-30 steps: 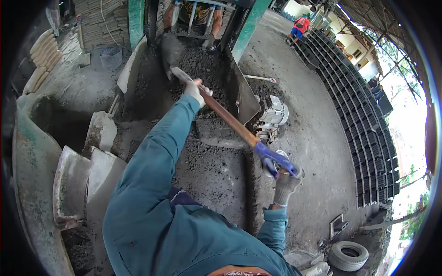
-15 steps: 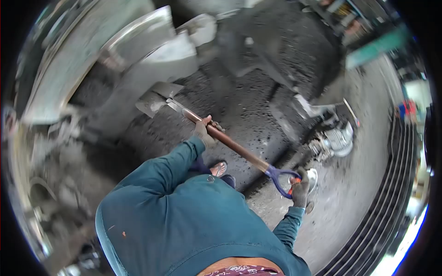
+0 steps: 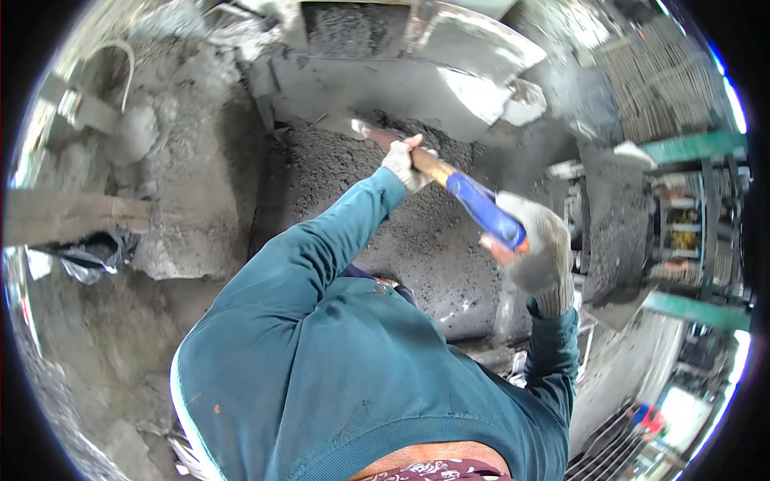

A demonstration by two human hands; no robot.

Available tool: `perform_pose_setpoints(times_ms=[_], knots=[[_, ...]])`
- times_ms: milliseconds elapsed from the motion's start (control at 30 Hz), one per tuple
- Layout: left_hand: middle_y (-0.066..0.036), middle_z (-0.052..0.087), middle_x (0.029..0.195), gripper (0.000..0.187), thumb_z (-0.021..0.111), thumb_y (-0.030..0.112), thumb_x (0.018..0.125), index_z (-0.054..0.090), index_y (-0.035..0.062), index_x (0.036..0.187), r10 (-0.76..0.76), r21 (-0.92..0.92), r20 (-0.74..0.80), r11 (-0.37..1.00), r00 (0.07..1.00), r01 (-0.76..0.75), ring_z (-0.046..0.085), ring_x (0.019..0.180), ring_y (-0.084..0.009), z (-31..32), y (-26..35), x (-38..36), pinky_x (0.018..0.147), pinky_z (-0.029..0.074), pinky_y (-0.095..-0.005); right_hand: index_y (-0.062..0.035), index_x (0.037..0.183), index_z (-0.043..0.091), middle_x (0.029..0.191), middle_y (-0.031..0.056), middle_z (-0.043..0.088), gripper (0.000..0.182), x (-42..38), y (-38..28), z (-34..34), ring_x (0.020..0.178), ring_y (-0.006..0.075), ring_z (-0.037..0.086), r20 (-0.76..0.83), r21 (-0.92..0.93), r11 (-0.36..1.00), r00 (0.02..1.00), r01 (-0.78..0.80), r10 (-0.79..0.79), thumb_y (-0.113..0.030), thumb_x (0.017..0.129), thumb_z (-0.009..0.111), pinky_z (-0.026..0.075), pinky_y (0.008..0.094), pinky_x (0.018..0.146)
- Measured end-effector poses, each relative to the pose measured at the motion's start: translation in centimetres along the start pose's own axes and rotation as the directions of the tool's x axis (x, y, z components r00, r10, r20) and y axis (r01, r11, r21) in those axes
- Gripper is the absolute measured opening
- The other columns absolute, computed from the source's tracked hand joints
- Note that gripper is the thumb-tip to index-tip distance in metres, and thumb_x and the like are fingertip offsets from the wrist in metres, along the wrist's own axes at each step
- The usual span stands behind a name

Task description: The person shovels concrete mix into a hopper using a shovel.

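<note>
A shovel (image 3: 439,170) with a brown shaft and a blue handle slants down and away before me. My left hand (image 3: 409,163), in a pale knitted glove with bare fingertips, is wrapped round its shaft. At the upper end, my right hand (image 3: 539,248), also gloved and slightly blurred, is closed on the blue grip. The blade cannot be made out at the far end. Dark, crumbly material (image 3: 329,168) lies on the ground under and beyond the shaft.
A grey wall panel (image 3: 353,86) bounds the dark material at the far side. To the left are a rough concrete ledge (image 3: 188,184) and a jutting beam (image 3: 76,215). Green bars (image 3: 694,311) and a rack stand at right. Another person (image 3: 648,418) is far off at lower right.
My view has turned left, towards the grey panel and the ledge. My right hand has risen closer to the camera with the handle. The shovel blade no longer shows clearly.
</note>
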State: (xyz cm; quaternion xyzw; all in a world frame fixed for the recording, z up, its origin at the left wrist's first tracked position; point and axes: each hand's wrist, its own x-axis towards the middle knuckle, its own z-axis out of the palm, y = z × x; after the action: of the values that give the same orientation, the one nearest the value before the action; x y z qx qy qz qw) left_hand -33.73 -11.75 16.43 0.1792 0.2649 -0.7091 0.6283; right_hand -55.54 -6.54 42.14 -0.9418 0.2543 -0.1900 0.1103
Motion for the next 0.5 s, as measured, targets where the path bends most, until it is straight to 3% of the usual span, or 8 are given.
perform_pose_setpoints(times_ms=[33, 133, 167, 267, 300, 333, 367, 500], knots=[[-0.010, 0.054, 0.077, 0.021, 0.070, 0.015, 0.084, 0.050, 0.0074, 0.087, 0.060, -0.021, 0.088, 0.998, 0.994, -0.058, 0.057, 0.074, -0.0272, 1.0, 1.1, -0.7, 0.078, 0.053, -0.0481, -0.0068, 0.117, 0.064, 0.108, 0.0136, 0.070, 0.056, 2.8, -0.4, 1.4, 0.094, 0.0324, 0.069, -0.050, 0.027, 0.999, 0.998, 0.043, -0.042, -0.015, 0.066, 0.086, 0.055, 0.0405, 0.082], [-0.006, 0.048, 0.073, 0.017, 0.065, 0.014, 0.087, 0.049, 0.0110, 0.092, 0.121, -0.083, 0.192, 0.991, 0.974, -0.107, 0.054, 0.065, -0.0266, 4.6, 5.8, -1.6, 0.067, 0.056, -0.0473, -0.0104, 0.117, 0.064, 0.108, 0.0122, 0.071, 0.049, 11.2, -2.6, 4.4, 0.096, 0.0303, 0.070, -0.050, -0.005, 0.999, 0.998, 0.042, -0.042, -0.013, 0.072, 0.081, 0.056, 0.0386, 0.082], [-0.006, 0.053, 0.073, 0.016, 0.065, 0.017, 0.089, 0.050, 0.0111, 0.093, 0.134, -0.072, 0.243, 0.990, 0.961, -0.120, 0.056, 0.062, -0.0280, 4.5, 7.9, -0.2, 0.067, 0.057, -0.0455, -0.0038, 0.115, 0.065, 0.100, 0.0162, 0.071, 0.042, 13.7, -3.0, 5.7, 0.084, 0.0289, 0.071, -0.041, 0.043, 0.999, 0.999, 0.001, 0.001, -0.008, 0.076, 0.079, 0.057, 0.0351, 0.076], [-0.015, 0.067, 0.102, 0.030, 0.062, 0.030, 0.092, 0.058, 0.0060, 0.109, 0.079, 0.075, 0.304, 0.992, 0.949, -0.106, 0.067, 0.093, -0.0305, 5.7, 14.0, -0.4, 0.089, 0.055, -0.0492, -0.0076, 0.116, 0.066, 0.098, 0.0141, 0.072, 0.038, 21.0, -2.9, 10.6, 0.080, 0.0287, 0.072, 0.028, -0.150, 0.986, 0.997, 0.075, -0.071, -0.017, 0.080, 0.075, 0.057, 0.0393, 0.071], [-0.014, 0.068, 0.112, 0.040, 0.053, 0.039, 0.096, 0.059, 0.0073, 0.118, 0.140, 0.138, 0.216, 0.975, 0.966, -0.172, 0.067, 0.102, -0.0300, 4.1, 15.9, 1.6, 0.095, 0.054, -0.0497, -0.0088, 0.117, 0.066, 0.099, 0.0144, 0.072, 0.040, 23.2, -2.5, 13.9, 0.084, 0.0298, 0.071, 0.120, -0.111, 0.994, 0.993, 0.007, 0.007, -0.019, 0.080, 0.075, 0.057, 0.0406, 0.074], [-0.011, 0.066, 0.086, 0.026, 0.061, 0.036, 0.093, 0.058, 0.0106, 0.097, 0.219, 0.020, 0.179, 0.974, 0.959, -0.227, 0.068, 0.074, -0.0305, 4.8, 16.3, -1.3, 0.074, 0.059, -0.0520, -0.0100, 0.118, 0.066, 0.099, 0.0148, 0.072, 0.041, 24.4, -2.3, 17.6, 0.089, 0.0308, 0.071, 0.215, -0.080, 0.995, 0.973, -0.064, 0.080, -0.022, 0.079, 0.075, 0.056, 0.0418, 0.077], [-0.011, 0.066, 0.085, 0.024, 0.061, 0.034, 0.092, 0.058, 0.0103, 0.095, 0.203, 0.070, 0.140, 0.974, 0.969, -0.215, 0.067, 0.073, -0.0304, 3.1, 18.1, -1.1, 0.072, 0.059, -0.0513, -0.0107, 0.119, 0.066, 0.098, 0.0151, 0.071, 0.043, 24.5, -2.6, 20.6, 0.089, 0.0325, 0.070, 0.276, -0.041, 0.996, 0.957, -0.081, 0.089, -0.022, 0.078, 0.074, 0.056, 0.0425, 0.077], [-0.012, 0.064, 0.078, 0.017, 0.062, 0.026, 0.090, 0.060, 0.0089, 0.088, 0.020, 0.344, -0.116, 0.939, 0.993, 0.021, 0.064, 0.067, -0.0298, -9.9, 22.1, 0.9, 0.065, 0.056, -0.0486, -0.0124, 0.123, 0.062, 0.093, 0.0177, 0.070, 0.049, 19.2, -4.7, 28.9, 0.078, 0.0376, 0.070, 0.472, -0.020, 1.000, 0.881, 0.003, 0.007, -0.022, 0.076, 0.072, 0.056, 0.0470, 0.069]])
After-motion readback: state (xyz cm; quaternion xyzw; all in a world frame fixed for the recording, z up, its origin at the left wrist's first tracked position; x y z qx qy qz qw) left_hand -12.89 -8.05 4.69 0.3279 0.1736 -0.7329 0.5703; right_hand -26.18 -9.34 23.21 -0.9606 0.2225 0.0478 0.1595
